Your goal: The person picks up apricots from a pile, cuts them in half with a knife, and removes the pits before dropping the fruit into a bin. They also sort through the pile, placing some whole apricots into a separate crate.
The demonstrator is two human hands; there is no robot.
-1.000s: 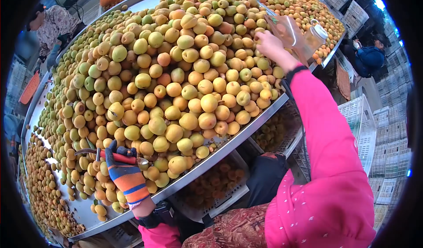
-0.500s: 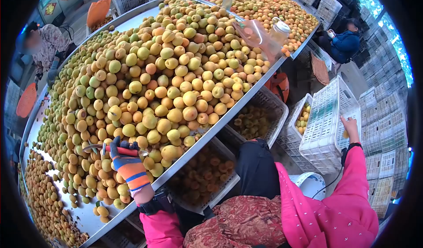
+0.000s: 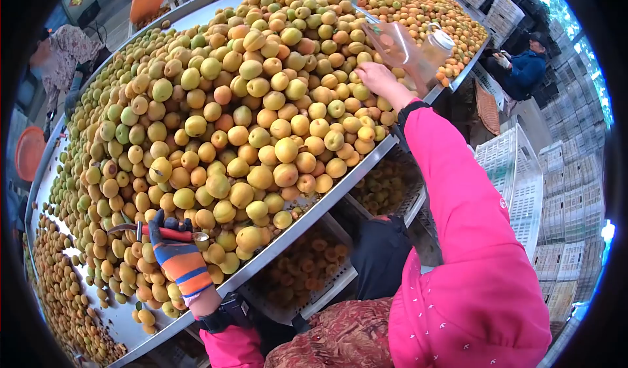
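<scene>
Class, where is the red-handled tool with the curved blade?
In the head view, the red-handled tool is at lower left, held in the left hand with its orange-and-blue striped glove, over the heap of yellow-green fruit.

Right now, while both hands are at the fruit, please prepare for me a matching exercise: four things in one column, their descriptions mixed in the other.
1. Left hand
2. Right hand
3. Curved tool
4. Jar

A. see-through, with a white lid
B. bare, at the fruit pile
C. wearing a striped glove
D. gripped by its red handle

Pairs: 1-C, 2-B, 3-D, 4-A
</scene>
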